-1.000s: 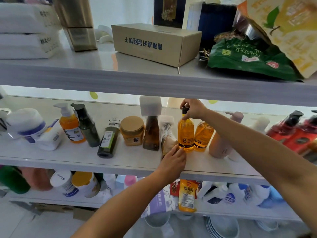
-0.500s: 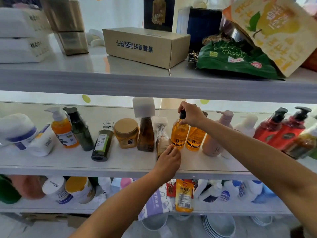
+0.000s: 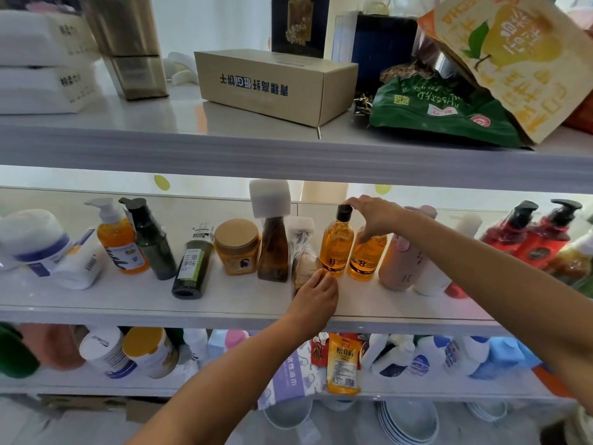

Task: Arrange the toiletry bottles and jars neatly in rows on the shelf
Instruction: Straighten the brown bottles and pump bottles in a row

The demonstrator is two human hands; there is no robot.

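On the middle shelf (image 3: pixel 128 297) stands a row of toiletries. An amber bottle with a black cap (image 3: pixel 337 248) stands upright beside a second amber bottle (image 3: pixel 365 255). My right hand (image 3: pixel 375 216) reaches in from the right, its fingertips resting on the black cap and the thumb hanging in front of the second bottle. My left hand (image 3: pixel 316 293) lies flat on the shelf, its fingertips touching the base of the capped amber bottle and a plastic-wrapped bottle (image 3: pixel 303 252). Further left are a brown bottle with a white cap (image 3: pixel 272 248) and a tan-lidded jar (image 3: pixel 236 247).
A dark green bottle (image 3: pixel 192 268) leans forward. An orange pump bottle (image 3: pixel 115 242) and white tubs (image 3: pixel 35 242) stand at the left. A pink bottle (image 3: pixel 401 261) and red pump bottles (image 3: pixel 529 236) stand at the right. The upper shelf edge (image 3: pixel 288 155) hangs low overhead.
The capped amber bottle now stands further back, level with its twin. My right hand has loosened from gripping the cap to resting on it. My left hand stays at the base.
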